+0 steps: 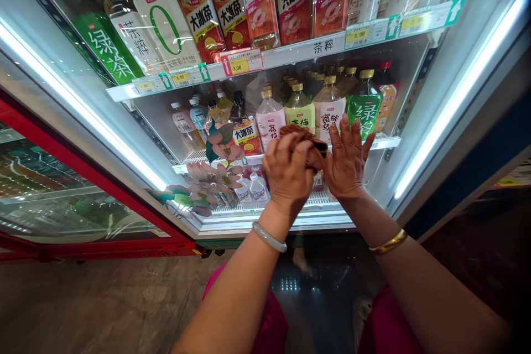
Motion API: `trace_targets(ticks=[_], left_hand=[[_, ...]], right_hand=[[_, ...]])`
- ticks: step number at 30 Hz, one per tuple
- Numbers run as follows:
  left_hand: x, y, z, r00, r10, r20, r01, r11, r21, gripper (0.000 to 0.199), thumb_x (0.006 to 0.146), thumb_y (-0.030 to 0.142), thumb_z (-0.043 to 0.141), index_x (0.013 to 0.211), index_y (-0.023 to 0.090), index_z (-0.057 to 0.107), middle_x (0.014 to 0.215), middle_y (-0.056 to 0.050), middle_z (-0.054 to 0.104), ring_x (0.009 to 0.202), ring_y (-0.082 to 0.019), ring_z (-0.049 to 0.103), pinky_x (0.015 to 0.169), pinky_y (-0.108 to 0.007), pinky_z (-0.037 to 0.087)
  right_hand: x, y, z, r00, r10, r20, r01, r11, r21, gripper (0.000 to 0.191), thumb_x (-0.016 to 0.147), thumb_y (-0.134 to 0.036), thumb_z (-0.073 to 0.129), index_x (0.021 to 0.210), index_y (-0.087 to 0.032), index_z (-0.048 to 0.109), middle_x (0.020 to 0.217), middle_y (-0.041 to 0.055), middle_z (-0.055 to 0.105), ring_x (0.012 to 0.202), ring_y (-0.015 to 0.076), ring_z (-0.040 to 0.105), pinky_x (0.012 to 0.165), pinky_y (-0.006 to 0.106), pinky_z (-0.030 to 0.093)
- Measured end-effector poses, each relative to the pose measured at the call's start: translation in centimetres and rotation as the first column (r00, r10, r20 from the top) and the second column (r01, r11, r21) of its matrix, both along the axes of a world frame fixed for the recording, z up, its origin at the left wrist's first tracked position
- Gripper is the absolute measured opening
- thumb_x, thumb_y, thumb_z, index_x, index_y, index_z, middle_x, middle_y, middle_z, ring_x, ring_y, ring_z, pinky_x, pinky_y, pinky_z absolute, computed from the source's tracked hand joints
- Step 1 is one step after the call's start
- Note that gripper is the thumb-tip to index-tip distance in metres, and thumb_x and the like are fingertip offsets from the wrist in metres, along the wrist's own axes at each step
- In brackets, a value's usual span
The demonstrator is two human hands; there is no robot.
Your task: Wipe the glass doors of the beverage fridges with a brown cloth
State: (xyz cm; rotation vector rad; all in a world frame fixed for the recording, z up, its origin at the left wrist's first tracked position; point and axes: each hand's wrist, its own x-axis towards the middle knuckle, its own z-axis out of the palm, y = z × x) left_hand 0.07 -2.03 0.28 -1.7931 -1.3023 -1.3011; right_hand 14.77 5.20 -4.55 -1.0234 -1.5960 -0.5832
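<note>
My left hand (289,168) is closed round a crumpled brown cloth (301,138), held up before the lit drinks fridge. Beside it, my right hand (346,157) lies flat with fingers spread, apparently against the fridge's clear glass door. Its thumb is close to the cloth; whether they touch I cannot tell. Behind the hands, through the glass, stand a pink-labelled bottle (270,116), a yellow-green one (299,105) and a green-labelled tea bottle (365,102). A flower decoration (215,180) shows on the glass left of my left hand.
Large tea bottles (166,27) fill the upper shelf, with price tags along its edge (290,58). A red-framed fridge (103,177) adjoins on the left. Small bottles (253,188) stand on the bottom rack. Below is a grey tiled floor (103,298).
</note>
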Motion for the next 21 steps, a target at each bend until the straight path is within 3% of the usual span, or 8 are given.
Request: trace_targets(ticks=[3,5,9,12,14,17,21], left_hand=[[-2.1,0.1,2.3,0.976,0.107,0.19,-0.125,0.989,0.083,0.042,0.078,0.019,0.054,0.118,0.022,0.068,0.135,-0.012,0.059,0.133,-0.03,0.048,0.118,-0.048,0.033],[-2.8,0.3,2.6,0.966,0.138,0.22,-0.164,0.981,0.107,0.042,0.079,0.019,0.054,0.12,0.021,0.066,0.136,-0.013,0.058,0.134,-0.03,0.047,0.119,-0.049,0.032],[-1.9,0.4,0.5,0.989,0.13,0.065,-0.135,0.987,0.086,0.042,0.078,0.019,0.057,0.117,0.023,0.07,0.135,-0.011,0.06,0.132,-0.032,0.045,0.117,-0.048,0.034],[-0.4,0.3,-1.7,0.996,0.058,-0.072,-0.055,0.998,0.04,0.04,0.08,0.023,0.061,0.119,0.026,0.072,0.134,-0.01,0.063,0.131,-0.033,0.045,0.114,-0.048,0.036],[0.0,0.1,-2.2,0.988,0.0,-0.155,-0.001,1.0,-0.003,0.041,0.081,0.026,0.063,0.122,0.028,0.072,0.135,-0.009,0.063,0.131,-0.034,0.046,0.113,-0.048,0.035],[-0.7,-0.1,-1.1,0.99,-0.035,-0.137,0.03,0.999,-0.037,0.041,0.081,0.023,0.062,0.121,0.028,0.072,0.134,-0.008,0.063,0.131,-0.032,0.046,0.114,-0.046,0.035],[-3.0,0.0,1.7,0.988,0.036,0.149,-0.05,0.994,0.093,0.041,0.078,0.017,0.057,0.116,0.023,0.071,0.132,-0.011,0.06,0.129,-0.03,0.048,0.118,-0.047,0.031]], right_hand=[[0.0,-0.2,0.1,1.0,-0.001,0.01,0.001,1.0,-0.02,0.072,0.101,-0.03,0.041,0.165,-0.036,0.01,0.169,0.0038,0.031,0.16,0.0288,0.02,0.128,0.067,0.013],[0.1,-0.2,0.1,1.0,0.012,0.018,-0.012,1.0,-0.01,0.073,0.1,-0.03,0.042,0.165,-0.037,0.009,0.169,0.0035,0.032,0.16,0.0284,0.019,0.128,0.067,0.013],[0.2,-0.2,0.0,1.0,0.004,0.016,-0.003,0.999,-0.035,0.072,0.101,-0.029,0.041,0.165,-0.036,0.01,0.17,0.0039,0.03,0.161,0.029,0.017,0.127,0.067,0.015],[0.1,-0.2,0.0,1.0,-0.001,0.004,0.001,0.998,-0.065,0.07,0.102,-0.031,0.04,0.165,-0.037,0.01,0.17,0.0036,0.029,0.16,0.0282,0.019,0.128,0.066,0.016],[0.0,-0.2,0.0,1.0,0.006,-0.002,-0.007,0.998,-0.06,0.069,0.103,-0.031,0.04,0.165,-0.037,0.01,0.17,0.0038,0.029,0.16,0.028,0.021,0.128,0.066,0.015],[0.0,-0.2,0.0,1.0,0.007,0.004,-0.007,1.0,-0.021,0.07,0.103,-0.03,0.04,0.165,-0.036,0.009,0.17,0.0048,0.03,0.16,0.0281,0.02,0.128,0.066,0.014],[0.0,-0.1,0.0,1.0,0.007,0.014,-0.007,1.0,0.005,0.075,0.1,-0.027,0.044,0.165,-0.035,0.007,0.17,0.0032,0.03,0.16,0.0265,0.018,0.129,0.063,0.011]])
